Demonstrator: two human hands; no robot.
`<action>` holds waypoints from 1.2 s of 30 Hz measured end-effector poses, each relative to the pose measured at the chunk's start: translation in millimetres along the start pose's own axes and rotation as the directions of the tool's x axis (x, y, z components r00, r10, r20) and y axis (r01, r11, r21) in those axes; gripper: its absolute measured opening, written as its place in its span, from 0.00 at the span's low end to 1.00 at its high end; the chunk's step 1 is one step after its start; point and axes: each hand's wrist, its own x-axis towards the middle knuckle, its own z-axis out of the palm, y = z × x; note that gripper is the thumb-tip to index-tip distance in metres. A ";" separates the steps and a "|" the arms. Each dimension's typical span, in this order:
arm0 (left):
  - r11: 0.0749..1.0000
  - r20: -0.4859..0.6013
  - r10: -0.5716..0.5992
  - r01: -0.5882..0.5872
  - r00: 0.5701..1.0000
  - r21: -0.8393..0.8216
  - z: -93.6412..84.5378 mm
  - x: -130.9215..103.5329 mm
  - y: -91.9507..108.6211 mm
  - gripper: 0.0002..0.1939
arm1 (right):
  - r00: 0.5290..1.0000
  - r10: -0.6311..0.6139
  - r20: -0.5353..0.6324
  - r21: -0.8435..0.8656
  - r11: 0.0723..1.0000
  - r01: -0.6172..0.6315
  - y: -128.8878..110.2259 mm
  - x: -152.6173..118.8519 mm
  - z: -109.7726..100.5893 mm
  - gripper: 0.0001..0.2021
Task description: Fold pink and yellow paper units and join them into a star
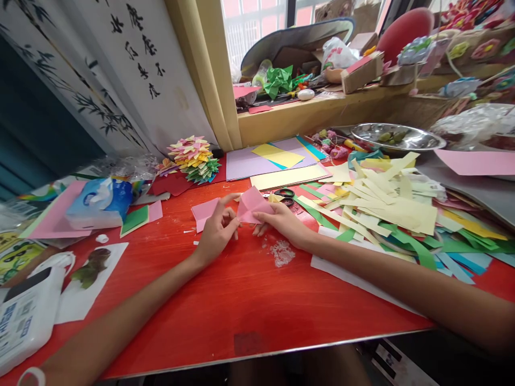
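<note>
A creased pink paper square (253, 206) is held up over the red table (241, 300). My right hand (277, 219) pinches its right edge between thumb and fingers. At its lower left corner, my left hand (220, 228) touches it with thumb and fingertips brought together. Another folded pink sheet (204, 210) lies flat on the table just behind my left hand. Black-handled scissors (285, 196) rest beyond my right hand, beside a small yellow paper piece (275, 198).
Paper strips (386, 198) pile up at right, with a metal plate (398, 137) behind. Coloured sheets (277, 158) and a folded-paper stack (195, 160) stand at the back. Left are a tissue pack (100, 202), a white device (30, 311) and a white paper (108, 273).
</note>
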 end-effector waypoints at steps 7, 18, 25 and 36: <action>0.997 0.144 -0.073 0.072 0.987 0.008 -0.5 1.4 -4.0 0.20 | 0.995 -0.101 -0.024 0.201 0.974 0.104 -1.5 3.7 -1.3 0.12; 0.996 0.033 -0.046 0.043 0.998 0.080 -0.2 2.8 -4.5 0.09 | 1.000 -0.027 0.002 0.085 0.996 0.027 2.9 3.2 0.6 0.13; 0.980 0.034 -0.067 0.060 0.997 0.188 -2.3 4.1 -5.5 0.11 | 0.997 -0.039 0.063 0.147 0.989 0.029 2.9 1.5 1.2 0.13; 0.955 0.084 0.014 -0.039 0.996 0.294 -3.0 5.4 -10.2 0.08 | 0.993 -0.039 0.115 0.125 0.992 0.025 5.9 2.3 -0.1 0.14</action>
